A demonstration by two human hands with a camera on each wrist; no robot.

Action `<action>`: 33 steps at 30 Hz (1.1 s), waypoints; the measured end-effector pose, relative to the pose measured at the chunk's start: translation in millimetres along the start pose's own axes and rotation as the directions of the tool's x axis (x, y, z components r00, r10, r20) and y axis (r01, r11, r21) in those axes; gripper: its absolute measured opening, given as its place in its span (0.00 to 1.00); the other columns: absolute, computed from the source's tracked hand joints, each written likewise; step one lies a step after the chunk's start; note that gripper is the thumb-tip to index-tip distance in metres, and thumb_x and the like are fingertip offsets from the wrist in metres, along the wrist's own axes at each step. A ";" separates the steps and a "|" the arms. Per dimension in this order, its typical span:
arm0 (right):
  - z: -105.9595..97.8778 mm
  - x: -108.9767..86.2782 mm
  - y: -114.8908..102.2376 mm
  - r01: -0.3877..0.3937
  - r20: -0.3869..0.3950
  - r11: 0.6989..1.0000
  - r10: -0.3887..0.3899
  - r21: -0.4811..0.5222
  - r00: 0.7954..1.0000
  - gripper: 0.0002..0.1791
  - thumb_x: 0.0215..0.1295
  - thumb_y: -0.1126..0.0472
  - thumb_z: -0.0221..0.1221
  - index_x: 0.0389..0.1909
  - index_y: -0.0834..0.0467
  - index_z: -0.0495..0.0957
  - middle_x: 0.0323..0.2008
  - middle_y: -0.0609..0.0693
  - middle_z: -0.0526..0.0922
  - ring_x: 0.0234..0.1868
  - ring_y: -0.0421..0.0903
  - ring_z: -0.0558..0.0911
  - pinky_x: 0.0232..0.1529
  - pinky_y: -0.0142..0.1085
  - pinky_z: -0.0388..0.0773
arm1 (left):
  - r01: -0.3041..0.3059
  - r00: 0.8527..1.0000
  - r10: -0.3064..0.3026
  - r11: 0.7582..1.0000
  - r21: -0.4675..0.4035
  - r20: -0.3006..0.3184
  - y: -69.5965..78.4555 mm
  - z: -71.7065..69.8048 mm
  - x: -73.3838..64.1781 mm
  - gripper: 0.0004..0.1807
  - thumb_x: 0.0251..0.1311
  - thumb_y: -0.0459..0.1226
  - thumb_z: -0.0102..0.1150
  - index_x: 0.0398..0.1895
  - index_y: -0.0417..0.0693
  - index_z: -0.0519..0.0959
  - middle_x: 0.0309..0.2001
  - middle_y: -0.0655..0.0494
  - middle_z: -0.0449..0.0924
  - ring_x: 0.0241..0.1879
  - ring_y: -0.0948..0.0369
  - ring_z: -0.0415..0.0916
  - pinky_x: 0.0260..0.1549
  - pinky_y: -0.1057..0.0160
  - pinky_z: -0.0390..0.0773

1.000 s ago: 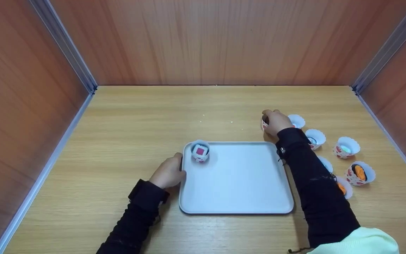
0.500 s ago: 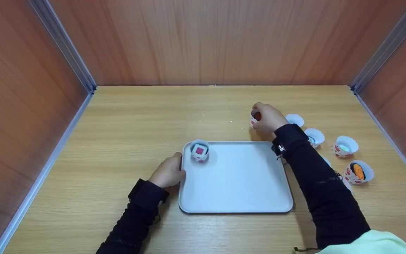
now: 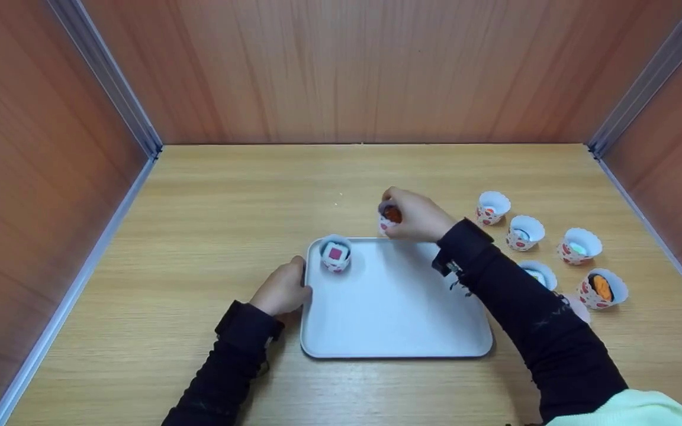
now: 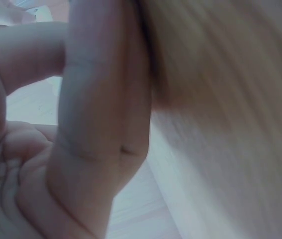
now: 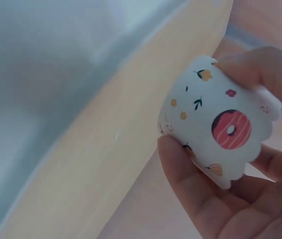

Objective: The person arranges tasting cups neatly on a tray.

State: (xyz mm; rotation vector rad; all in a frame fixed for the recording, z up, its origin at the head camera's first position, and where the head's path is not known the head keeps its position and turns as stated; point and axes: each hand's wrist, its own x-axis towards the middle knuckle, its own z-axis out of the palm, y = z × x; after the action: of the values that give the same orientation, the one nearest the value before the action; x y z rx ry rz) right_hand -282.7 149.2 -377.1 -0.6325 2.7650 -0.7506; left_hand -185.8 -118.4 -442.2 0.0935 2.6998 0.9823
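One paper cup (image 5: 200,112), pinched by the right hand (image 3: 418,217) near twelve o'clock of the tray (image 3: 400,331), probably wants light, level handling while the left hand (image 3: 283,289) grips the tray's nine-o'clock rim.

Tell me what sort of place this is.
Likely a small work booth, though its wider setting is out of view: wood-grain panels joined by metal corner strips stand along three sides of a wood-look tabletop bearing a pale tray.

Walled-in work booth (image 3: 364,106)
Wood-look panels (image 3: 27,148) border the table (image 3: 222,201) along back and side edges; metal strips (image 3: 108,71) line both far corners.
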 end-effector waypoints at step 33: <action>61.5 -3.0 -18.0 0.081 0.133 0.984 -0.060 -0.157 0.989 0.29 0.53 0.62 0.68 0.55 0.59 0.69 0.47 0.56 0.78 0.47 0.53 0.79 0.52 0.45 0.77 | -0.016 1.000 0.016 0.999 -0.033 -0.003 -3.5 -0.5 -1.2 0.08 0.54 0.26 0.54 0.38 0.37 0.71 0.28 0.51 0.70 0.26 0.56 0.69 0.24 0.64 0.69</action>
State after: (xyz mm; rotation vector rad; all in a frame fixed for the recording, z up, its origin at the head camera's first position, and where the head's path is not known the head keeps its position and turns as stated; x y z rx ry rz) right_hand -255.1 109.9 -419.6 -0.7849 2.7160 -0.4826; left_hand -184.7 -121.6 -443.8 0.1079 2.6885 1.0317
